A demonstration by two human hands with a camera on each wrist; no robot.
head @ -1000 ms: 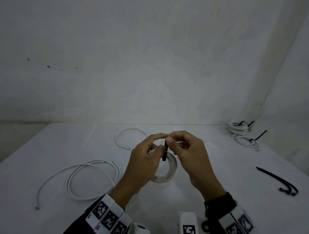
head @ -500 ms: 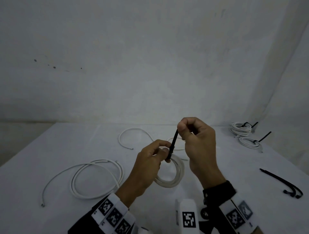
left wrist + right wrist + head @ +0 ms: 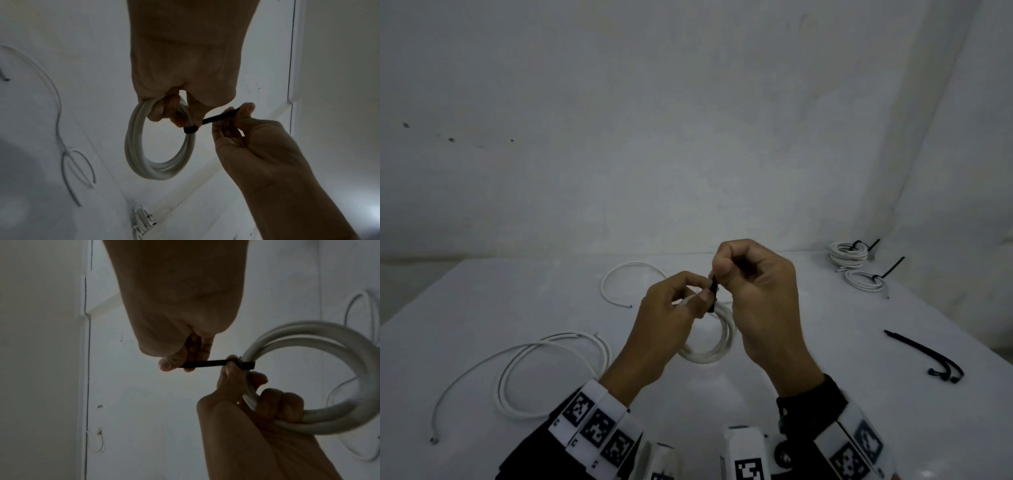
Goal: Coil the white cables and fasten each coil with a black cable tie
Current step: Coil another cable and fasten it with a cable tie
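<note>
White cable coil held above the table | left hand fingers curled round the coil | black cable tie looped around the coil | right hand beside the coil, thumb and fingers pinching the tie's tail | 2 tied coils well right of the coil

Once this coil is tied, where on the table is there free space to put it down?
Bare table lies between the right hand and the spare black ties. Another bare patch lies at far left, beyond the loose cable. The far right corner is crowded with two tied coils. A curved cable lies behind the hands.
</note>
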